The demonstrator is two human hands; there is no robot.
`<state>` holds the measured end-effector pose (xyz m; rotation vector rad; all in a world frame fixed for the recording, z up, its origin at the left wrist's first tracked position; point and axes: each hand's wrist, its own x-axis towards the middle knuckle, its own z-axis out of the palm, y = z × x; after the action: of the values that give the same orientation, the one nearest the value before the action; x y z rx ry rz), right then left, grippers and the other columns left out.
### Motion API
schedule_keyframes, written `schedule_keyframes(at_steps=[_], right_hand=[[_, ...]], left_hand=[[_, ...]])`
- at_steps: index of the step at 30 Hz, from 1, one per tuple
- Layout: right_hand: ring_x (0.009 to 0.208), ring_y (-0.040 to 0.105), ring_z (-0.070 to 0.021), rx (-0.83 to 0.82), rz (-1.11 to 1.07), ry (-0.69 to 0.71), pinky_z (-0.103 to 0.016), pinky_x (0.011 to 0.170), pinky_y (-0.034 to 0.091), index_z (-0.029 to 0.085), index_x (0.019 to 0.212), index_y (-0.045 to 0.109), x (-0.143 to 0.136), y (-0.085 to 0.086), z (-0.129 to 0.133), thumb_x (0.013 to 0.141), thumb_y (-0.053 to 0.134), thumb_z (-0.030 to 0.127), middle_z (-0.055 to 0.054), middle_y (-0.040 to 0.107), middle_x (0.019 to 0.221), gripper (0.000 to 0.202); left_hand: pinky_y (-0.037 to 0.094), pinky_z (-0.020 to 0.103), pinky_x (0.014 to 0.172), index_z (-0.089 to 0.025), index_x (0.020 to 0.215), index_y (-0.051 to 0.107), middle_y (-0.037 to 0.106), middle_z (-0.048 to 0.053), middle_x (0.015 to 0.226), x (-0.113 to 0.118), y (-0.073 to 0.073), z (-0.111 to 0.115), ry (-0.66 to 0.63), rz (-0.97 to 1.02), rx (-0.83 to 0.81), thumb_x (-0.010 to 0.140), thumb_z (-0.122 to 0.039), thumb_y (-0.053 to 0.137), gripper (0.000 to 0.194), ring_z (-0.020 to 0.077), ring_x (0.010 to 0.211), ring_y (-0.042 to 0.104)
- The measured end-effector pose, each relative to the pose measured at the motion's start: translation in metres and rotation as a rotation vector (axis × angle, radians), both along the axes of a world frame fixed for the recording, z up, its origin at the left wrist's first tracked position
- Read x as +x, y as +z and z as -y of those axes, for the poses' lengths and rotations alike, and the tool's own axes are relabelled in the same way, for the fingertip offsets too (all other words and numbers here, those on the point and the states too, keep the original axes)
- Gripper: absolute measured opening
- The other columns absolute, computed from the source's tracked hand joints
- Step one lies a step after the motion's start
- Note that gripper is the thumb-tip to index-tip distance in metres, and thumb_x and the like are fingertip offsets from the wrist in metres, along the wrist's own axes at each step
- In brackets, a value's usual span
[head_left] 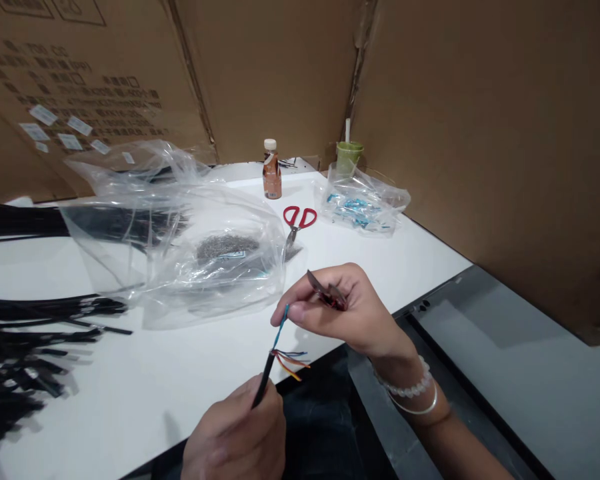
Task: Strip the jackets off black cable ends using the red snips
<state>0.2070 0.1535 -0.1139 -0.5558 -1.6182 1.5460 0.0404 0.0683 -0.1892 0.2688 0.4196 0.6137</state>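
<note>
In my left hand (240,430), closed near the table's front edge, a black cable (263,381) points up and to the right. Several thin wires (293,367) in blue, orange and yellow fan out from its stripped end. My right hand (345,310) pinches the tip of a light-blue wire (281,328) from the same cable between thumb and forefinger. Tucked in that palm is a small tool with dark metal blades (325,290), perhaps snips or scissors. Its blades stick up past the fingers, and its handles are mostly hidden.
Red-handled scissors (296,220) lie beyond my hands, beside a clear plastic bag (180,293) of small metal pieces. Another bag (360,210) holds blue bits. A drink bottle (271,172) and green cup (349,157) stand behind. Bundles of black cables (40,360) lie left; cardboard (280,80) walls the back.
</note>
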Motion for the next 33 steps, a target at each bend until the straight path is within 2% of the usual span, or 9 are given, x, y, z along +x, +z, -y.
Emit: schedule_keyframes(at_steps=[4,8,11,14,18,21,27,33], right_hand=[[0.057,0.058,-0.011,0.013,0.002,-0.003,-0.02,0.055,0.051,0.016,0.085,0.077,0.0,0.0,-0.001,0.085,0.071,0.033,0.003,0.051,0.051,0.018],[0.055,0.056,-0.0105,0.001,-0.001,0.001,-0.02,0.057,0.051,0.016,0.085,0.078,0.001,0.0,0.0,0.085,0.071,0.032,0.005,0.047,0.048,0.017],[0.055,0.055,-0.0093,-0.011,-0.009,-0.017,-0.02,0.059,0.051,0.016,0.085,0.078,0.002,0.001,0.002,0.085,0.072,0.029,0.005,0.047,0.049,0.014],[0.055,0.053,-0.0075,-0.03,-0.025,-0.021,-0.018,0.059,0.05,0.016,0.084,0.078,0.003,0.003,0.003,0.085,0.072,0.025,0.005,0.05,0.052,0.011],[0.058,0.056,-0.0069,-0.059,-0.065,0.009,-0.016,0.061,0.051,0.016,0.082,0.077,0.002,0.006,0.002,0.083,0.071,0.014,0.005,0.054,0.055,0.006],[0.062,0.057,-0.0056,-0.069,-0.093,0.038,-0.013,0.065,0.052,0.018,0.082,0.078,0.003,0.007,0.001,0.082,0.071,0.008,0.005,0.057,0.058,0.013],[0.064,0.06,-0.0048,-0.087,-0.081,0.054,-0.012,0.063,0.051,0.017,0.084,0.078,0.006,0.004,0.0,0.084,0.07,0.011,0.002,0.069,0.072,0.01],[0.066,0.064,-0.0056,-0.108,-0.12,0.05,-0.011,0.065,0.053,0.015,0.084,0.077,0.005,0.001,-0.002,0.081,0.072,0.007,0.001,0.072,0.074,0.01]], left_hand=[[-0.002,0.02,0.022,-0.023,0.026,0.016,0.005,-0.007,0.014,0.002,0.0,-0.002,0.003,0.076,0.025,0.07,-0.05,0.073,0.076,0.0021,0.013,0.002],[-0.005,0.02,0.022,-0.022,0.028,0.015,0.003,-0.008,0.014,0.006,0.009,-0.001,0.028,0.154,0.042,0.076,-0.042,0.07,0.076,0.0007,0.012,-0.001],[-0.004,0.018,0.023,-0.022,0.034,0.015,0.002,-0.011,0.018,0.009,0.017,0.0,0.1,0.168,0.038,0.08,-0.036,0.068,0.071,-0.0008,0.015,-0.005],[0.002,0.015,0.025,-0.02,0.042,0.021,0.004,-0.013,0.022,0.011,0.019,0.0,0.2,0.138,0.091,0.08,-0.038,0.071,0.065,-0.0012,0.02,-0.002],[0.011,0.015,0.033,-0.018,0.053,0.044,0.01,-0.014,0.029,0.008,0.015,0.0,0.269,-0.062,0.235,0.081,-0.048,0.07,0.049,0.0006,0.028,0.003],[0.013,0.017,0.038,-0.016,0.061,0.056,0.013,-0.013,0.03,0.006,0.013,0.002,0.316,-0.21,0.346,0.084,-0.053,0.063,0.044,0.0016,0.031,0.005],[0.007,0.021,0.039,-0.016,0.063,0.06,0.023,-0.011,0.031,0.005,0.022,0.006,0.367,-0.573,0.44,0.082,-0.063,0.06,0.051,0.0024,0.033,0.008],[0.007,0.025,0.048,-0.016,0.059,0.059,0.024,-0.009,0.035,0.013,0.038,0.011,0.496,-0.933,0.372,0.074,-0.072,0.059,0.057,0.0041,0.04,0.012]])
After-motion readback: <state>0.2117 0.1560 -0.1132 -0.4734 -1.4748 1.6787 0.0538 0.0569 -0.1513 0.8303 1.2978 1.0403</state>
